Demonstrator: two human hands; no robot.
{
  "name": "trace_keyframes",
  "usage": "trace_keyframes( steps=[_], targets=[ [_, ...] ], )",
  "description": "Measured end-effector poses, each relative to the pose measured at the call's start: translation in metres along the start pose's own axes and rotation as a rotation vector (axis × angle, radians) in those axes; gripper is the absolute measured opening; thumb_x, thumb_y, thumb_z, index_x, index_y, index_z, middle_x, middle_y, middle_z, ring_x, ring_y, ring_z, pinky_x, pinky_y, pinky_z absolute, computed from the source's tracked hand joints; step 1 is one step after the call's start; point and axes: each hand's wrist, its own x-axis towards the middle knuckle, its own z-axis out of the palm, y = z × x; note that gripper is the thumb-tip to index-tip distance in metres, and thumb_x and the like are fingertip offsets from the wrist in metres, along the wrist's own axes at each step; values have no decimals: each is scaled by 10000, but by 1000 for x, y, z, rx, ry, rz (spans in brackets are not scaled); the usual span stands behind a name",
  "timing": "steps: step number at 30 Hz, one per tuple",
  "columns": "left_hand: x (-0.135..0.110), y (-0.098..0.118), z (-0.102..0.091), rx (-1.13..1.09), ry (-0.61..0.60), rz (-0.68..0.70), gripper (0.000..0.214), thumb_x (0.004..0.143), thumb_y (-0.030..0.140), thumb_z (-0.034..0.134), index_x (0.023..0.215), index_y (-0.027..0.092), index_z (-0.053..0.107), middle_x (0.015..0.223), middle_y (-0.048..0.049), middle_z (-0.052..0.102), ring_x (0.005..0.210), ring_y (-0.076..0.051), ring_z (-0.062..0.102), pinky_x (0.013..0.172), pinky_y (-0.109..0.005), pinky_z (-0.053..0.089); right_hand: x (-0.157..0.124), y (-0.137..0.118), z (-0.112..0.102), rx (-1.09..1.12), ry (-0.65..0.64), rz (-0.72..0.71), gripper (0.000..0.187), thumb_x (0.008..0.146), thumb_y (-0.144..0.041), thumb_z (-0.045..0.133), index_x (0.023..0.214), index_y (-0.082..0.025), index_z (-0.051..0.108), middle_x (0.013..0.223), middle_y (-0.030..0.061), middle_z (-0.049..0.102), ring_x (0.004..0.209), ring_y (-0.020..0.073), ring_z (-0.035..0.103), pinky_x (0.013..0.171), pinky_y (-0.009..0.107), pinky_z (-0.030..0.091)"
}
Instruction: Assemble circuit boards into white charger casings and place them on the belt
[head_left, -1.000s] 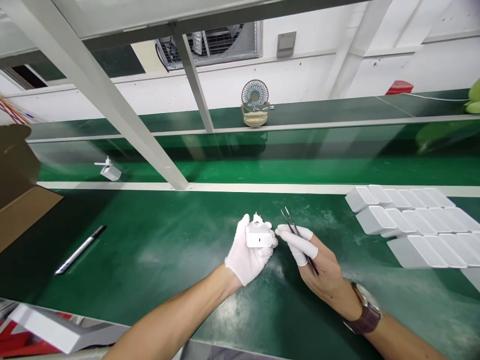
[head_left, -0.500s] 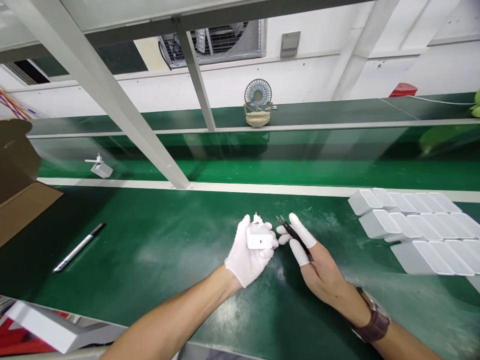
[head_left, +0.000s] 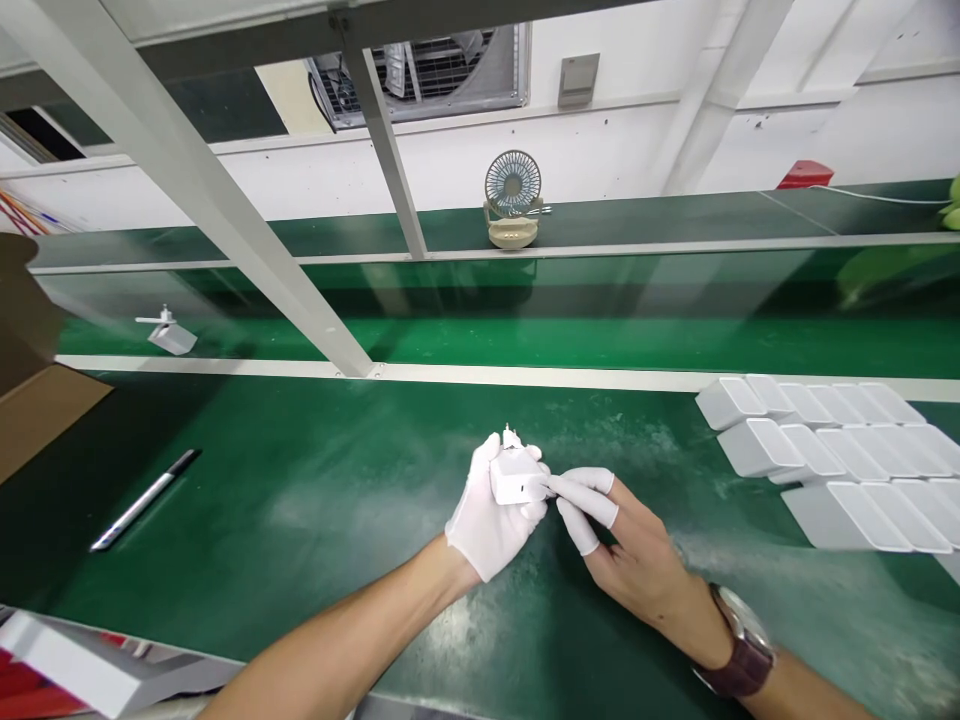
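Note:
My left hand [head_left: 491,520], in a white glove, is closed around a white charger plug [head_left: 519,476]. The plug's prongs point away from me, and the face with a small slot is toward me. My right hand [head_left: 607,520] wears white finger cots and has its fingertips at the plug's right edge, bunched close together. The black tweezers in that hand are almost wholly hidden behind the fingers; only a small dark bit shows by the plug.
Rows of white box-shaped cases [head_left: 847,450] stand on the green table [head_left: 315,480] at right. At left lie a silver-and-black pen [head_left: 146,500] and an open cardboard box [head_left: 45,380]. Another white plug [head_left: 172,337] sits beyond the pale rail; a small fan [head_left: 513,190] stands on the shelf.
My right hand has moved left to the plug and turned, so the tweezers went out of sight behind its fingers. My left hand still holds the plug, slightly tilted now.

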Motion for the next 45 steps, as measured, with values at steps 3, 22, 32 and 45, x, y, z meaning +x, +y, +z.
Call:
trace_keyframes(
  steps=[3,22,32,45],
  targets=[
    [-1,-1,1,20,17,14,407,941,495,572,1000,100,646,850,-87,639,665,-125,621,498,-183,484,-6,4,0,-128,-41,-48,561,952,-35,538,1461,-264,474,1147,110,606,963,189,631,773,318,559],
    [-2,-3,7,76,40,18,406,938,515,557,984,126,663,800,-76,656,693,-171,663,527,-212,486,-8,-3,2,-184,-60,-12,423,939,-85,597,1339,-223,568,1303,150,537,938,175,651,748,323,599],
    [-5,-4,4,126,53,20,396,931,520,577,998,141,668,821,-79,686,783,-185,695,635,-231,537,-7,-1,2,-177,-52,-34,455,933,-54,583,1360,-208,551,1338,148,588,1207,218,618,925,355,599],
    [-4,-6,6,101,60,35,352,945,481,571,966,144,672,780,-47,657,748,-160,674,686,-243,551,-6,0,3,-211,-47,-41,419,934,-68,584,1335,-192,575,1325,154,602,1174,213,639,889,338,611]
  ],
)
